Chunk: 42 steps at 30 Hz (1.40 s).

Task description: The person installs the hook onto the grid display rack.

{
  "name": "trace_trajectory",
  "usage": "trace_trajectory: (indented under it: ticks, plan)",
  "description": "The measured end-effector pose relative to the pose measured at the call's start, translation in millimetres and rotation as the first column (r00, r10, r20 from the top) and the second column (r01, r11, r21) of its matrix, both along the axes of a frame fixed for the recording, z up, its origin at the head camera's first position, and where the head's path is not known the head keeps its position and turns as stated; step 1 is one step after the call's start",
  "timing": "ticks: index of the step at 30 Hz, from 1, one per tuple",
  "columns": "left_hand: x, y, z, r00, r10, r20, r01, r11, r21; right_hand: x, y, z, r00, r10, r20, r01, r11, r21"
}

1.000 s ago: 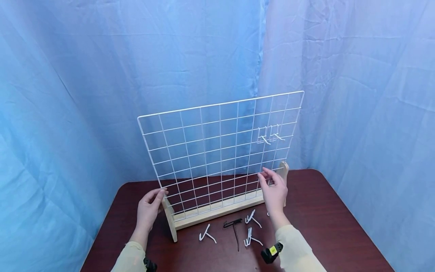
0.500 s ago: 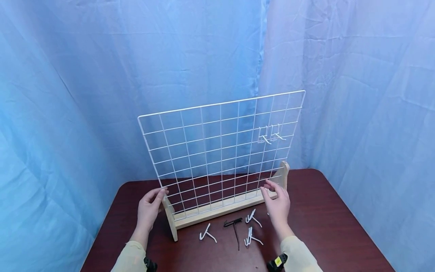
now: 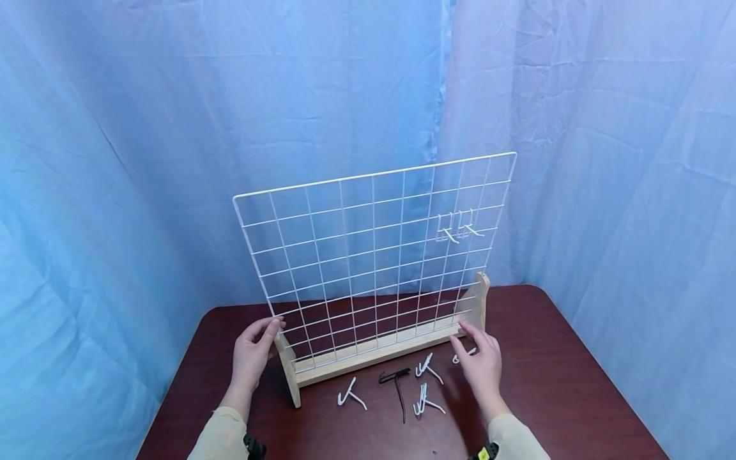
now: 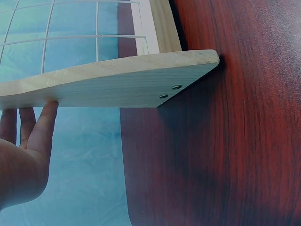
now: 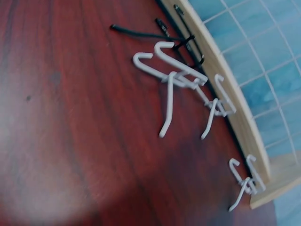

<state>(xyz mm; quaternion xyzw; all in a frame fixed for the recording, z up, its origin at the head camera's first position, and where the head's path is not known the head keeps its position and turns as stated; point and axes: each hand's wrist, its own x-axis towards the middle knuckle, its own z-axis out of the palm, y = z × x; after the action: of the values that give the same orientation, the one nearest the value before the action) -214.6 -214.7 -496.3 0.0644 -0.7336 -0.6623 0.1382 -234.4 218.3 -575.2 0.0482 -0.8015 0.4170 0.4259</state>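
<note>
A white wire grid rack [image 3: 374, 175] stands upright in a wooden base [image 3: 368, 362]. My left hand [image 3: 251, 353] holds its left side where the grid meets the wooden end panel [image 4: 108, 84]; in the left wrist view the fingers reach behind that panel. My right hand [image 3: 482, 366], thumb and fingers apart and holding nothing, is over the table at the base's right end. Closest to its fingers lies a white wire hook [image 3: 464, 355], also in the right wrist view. Two white hooks [image 3: 450, 236] hang side by side on the grid's upper right.
In front of the base lie more white hooks [image 3: 422, 402] and one black hook [image 3: 397, 378]. A single white hook [image 3: 351, 395] is farther left. The dark red-brown table [image 3: 552, 383] ends near blue curtains [image 3: 356, 96] behind and at the sides.
My right hand has come down from in front of the grid's lower right toward the table, uncovering more of the rightmost hook. The left hand stays in place.
</note>
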Motion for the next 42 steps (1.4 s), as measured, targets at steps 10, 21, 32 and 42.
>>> trace_trajectory:
  ticks: [10,21,32,42]
  plan:
    - [-2.3,-2,-7.0,0.999,0.017,-0.037,-0.018,1.000,-0.021,10.4,11,-16.1,0.999,0.007,0.050,-0.009,1.000,0.027]
    - [2.8,2,2.3,1.000,0.000,-0.015,0.000,1.000,-0.029,18.8,24,-33.8,0.994,-0.031,0.102,0.026,0.998,0.049]
    - [-4.3,-1,-5.6,1.000,0.005,0.016,-0.005,1.000,-0.030,23.5,39,-49.9,0.984,-0.055,0.172,0.040,0.995,0.086]
    - [-1.1,0,-0.9,0.999,0.012,0.035,-0.011,1.000,-0.028,29.7,51,-61.6,0.979,-0.082,0.186,0.054,0.987,0.151]
